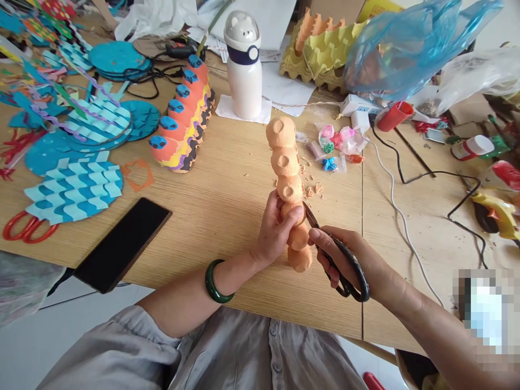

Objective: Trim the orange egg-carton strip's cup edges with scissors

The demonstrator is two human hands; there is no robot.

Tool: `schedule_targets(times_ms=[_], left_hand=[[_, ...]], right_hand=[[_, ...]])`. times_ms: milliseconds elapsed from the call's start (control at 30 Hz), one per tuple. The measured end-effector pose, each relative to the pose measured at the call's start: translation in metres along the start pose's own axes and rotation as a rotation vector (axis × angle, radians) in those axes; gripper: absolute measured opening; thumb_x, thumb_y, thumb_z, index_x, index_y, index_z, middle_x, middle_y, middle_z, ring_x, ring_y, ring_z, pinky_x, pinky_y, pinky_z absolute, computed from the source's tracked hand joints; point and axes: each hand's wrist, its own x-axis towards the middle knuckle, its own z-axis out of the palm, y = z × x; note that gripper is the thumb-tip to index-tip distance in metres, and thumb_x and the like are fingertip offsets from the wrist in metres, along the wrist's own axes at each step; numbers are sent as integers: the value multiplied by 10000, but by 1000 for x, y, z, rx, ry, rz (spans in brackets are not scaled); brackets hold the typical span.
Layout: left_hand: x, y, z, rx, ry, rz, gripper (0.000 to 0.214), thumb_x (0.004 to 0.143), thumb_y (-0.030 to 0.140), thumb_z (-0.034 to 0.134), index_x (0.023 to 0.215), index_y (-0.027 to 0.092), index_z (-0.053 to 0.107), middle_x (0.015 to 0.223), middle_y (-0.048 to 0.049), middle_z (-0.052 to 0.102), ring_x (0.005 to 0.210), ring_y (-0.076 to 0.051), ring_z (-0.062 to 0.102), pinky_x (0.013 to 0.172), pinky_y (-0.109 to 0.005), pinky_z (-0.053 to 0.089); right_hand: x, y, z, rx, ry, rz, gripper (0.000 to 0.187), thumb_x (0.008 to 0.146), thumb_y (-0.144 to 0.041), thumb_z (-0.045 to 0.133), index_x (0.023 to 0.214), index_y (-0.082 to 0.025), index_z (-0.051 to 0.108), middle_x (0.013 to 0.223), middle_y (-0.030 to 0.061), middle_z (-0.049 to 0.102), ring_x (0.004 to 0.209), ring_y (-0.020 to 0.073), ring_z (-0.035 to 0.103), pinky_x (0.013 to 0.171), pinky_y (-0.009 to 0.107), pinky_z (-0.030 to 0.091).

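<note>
An orange strip of egg carton (287, 162) with a row of several rounded cups lies lengthwise in front of me. My left hand (278, 230) is closed around its lower middle, the thumb pressed on one cup. In my right hand (345, 254) is a pair of black-handled scissors (357, 273), gripped partway along, not through the finger loops. Their blades reach up against the right edge of the strip beside my left thumb; the tips are partly hidden there. Small orange shavings (314, 189) are scattered on the table right of the strip.
A painted egg-carton piece (182, 116) and a white bottle (246, 76) stand behind. At left are a black phone (124, 244), red-handled scissors (30, 226) and blue paper fish shapes (77, 184). Cables (392, 184), small clay packets (339, 141) and a glue gun (498, 214) lie at right.
</note>
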Motion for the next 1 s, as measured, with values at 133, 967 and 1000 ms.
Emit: schedule_targets(times_ms=[133, 967, 1000], left_hand=[[-1, 1, 0, 3, -31, 8, 307, 900, 421, 703, 1089, 243, 540, 1003, -27, 608, 917, -173, 578, 838, -319, 502], [6, -4, -5, -21, -5, -44, 204, 913, 363, 682, 1023, 238, 564, 919, -4, 619, 857, -155, 593, 796, -295, 512], [7, -5, -6, 0, 1, -54, 201, 909, 353, 680, 1019, 230, 565, 918, -2, 623, 861, -153, 594, 798, -291, 507]], right_hand=[[-1, -2, -3, -37, -6, -22, 556, 881, -685, 640, 654, -200, 488, 488, -48, 502, 366, 92, 507, 343, 195, 400], [23, -8, 1, -264, 165, -17, 571, 878, -727, 583, 723, -178, 615, 527, -24, 479, 330, 118, 465, 298, 262, 352], [25, -6, 3, -276, 170, -24, 580, 878, -734, 575, 723, -177, 619, 529, -23, 481, 322, 122, 465, 291, 268, 348]])
